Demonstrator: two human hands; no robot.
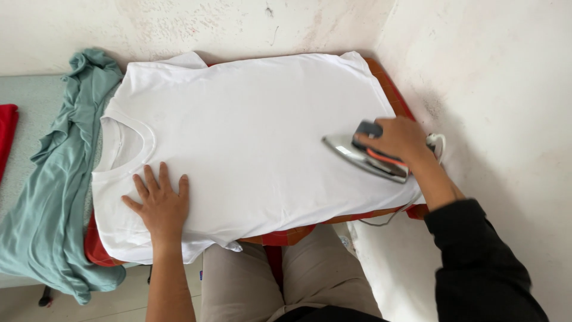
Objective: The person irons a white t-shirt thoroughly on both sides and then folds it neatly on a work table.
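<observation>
Our right hand (400,138) was closed around the handle of an electric iron (366,156), fingers wrapped over the dark grip with its orange trim. The iron's metal soleplate rested flat on the white T-shirt (250,137), near the hem end at our right, with its pointed tip directed toward the collar. Our right forearm emerged from a black sleeve (476,262).

Our left hand (159,206) lay palm down on the same T-shirt, fingers spread and extended, pressing the fabric just below the round neckline (128,149). It gripped nothing.

The T-shirt was laid flat, front up, with the collar toward our left and the hem toward our right. It covered most of an orange-red checked cloth (286,235), which showed at the near edge and at the far right corner. The iron's white cord (438,143) looped beside our right wrist, close to the white wall (506,77).

A crumpled grey-green garment (53,191) lay just beside the T-shirt's collar end, touching it at the shoulder. A red fabric (7,134) showed at the left border, well apart from both hands. Our beige trousers (286,274) appeared below the surface edge.
</observation>
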